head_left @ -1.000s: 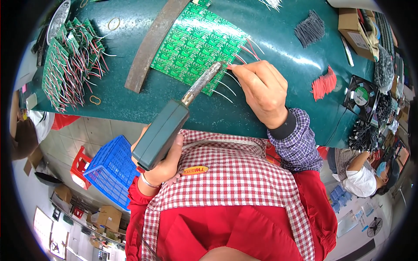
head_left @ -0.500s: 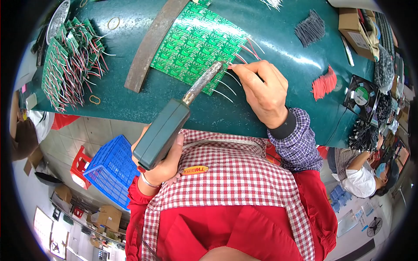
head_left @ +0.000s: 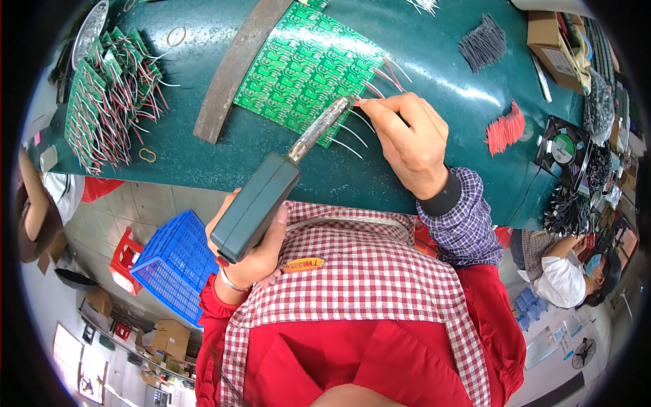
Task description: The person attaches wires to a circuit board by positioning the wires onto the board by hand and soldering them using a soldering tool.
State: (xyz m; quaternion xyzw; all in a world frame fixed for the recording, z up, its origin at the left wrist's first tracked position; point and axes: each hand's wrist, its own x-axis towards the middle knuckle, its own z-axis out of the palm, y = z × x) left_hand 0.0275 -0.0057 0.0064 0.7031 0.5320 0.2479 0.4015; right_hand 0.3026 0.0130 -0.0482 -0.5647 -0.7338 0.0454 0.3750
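My left hand (head_left: 261, 258) is wrapped round the dark green handle of a soldering gun (head_left: 256, 203). Its pitted metal tip reaches up to the right edge of a green circuit board panel (head_left: 298, 78). Right at that tip, my right hand (head_left: 415, 139) pinches a short red wire (head_left: 358, 102) against the board; the fingers partly hide it. Several red, black and white wires (head_left: 385, 76) stick out along the same edge. A curved grey-brown metal bar (head_left: 230, 78) lies across the panel's left side.
At left is a heap of wired boards (head_left: 115, 102). Dark wires (head_left: 483, 44), red wires (head_left: 504, 129), a cardboard box (head_left: 557, 51) and a small black fan (head_left: 562, 150) sit at right. A blue crate (head_left: 173, 264) stands below the table; another person (head_left: 559, 275) is at lower right.
The soldering gun has shifted slightly up and to the right, its tip still by the red wire. My right hand has stayed almost still. At far left, another person's arm has moved.
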